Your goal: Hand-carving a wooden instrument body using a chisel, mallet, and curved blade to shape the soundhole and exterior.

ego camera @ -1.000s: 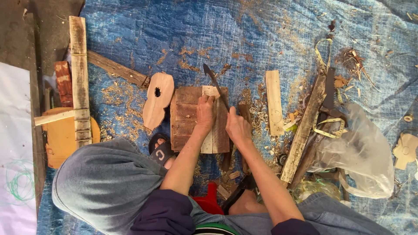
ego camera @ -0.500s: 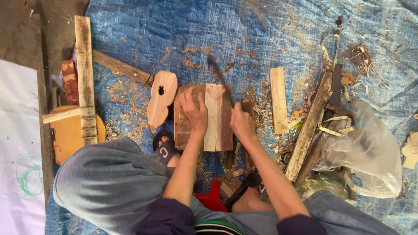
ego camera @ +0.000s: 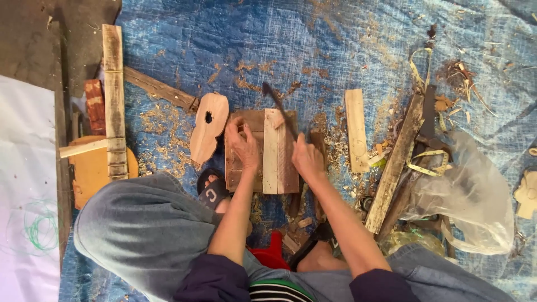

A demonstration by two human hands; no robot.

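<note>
My left hand lies open, pressing the wood block. My right hand grips the dark blade on it.

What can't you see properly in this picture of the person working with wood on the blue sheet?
Head view, the only one:
- Handle of the dark curved blade: hidden inside the right hand.
- Part of the wooden board under the left hand: covered by it.
- Things inside the clear plastic bag: blurred by the plastic.
- Pale wooden cut-out: cut off by the right edge.
</note>
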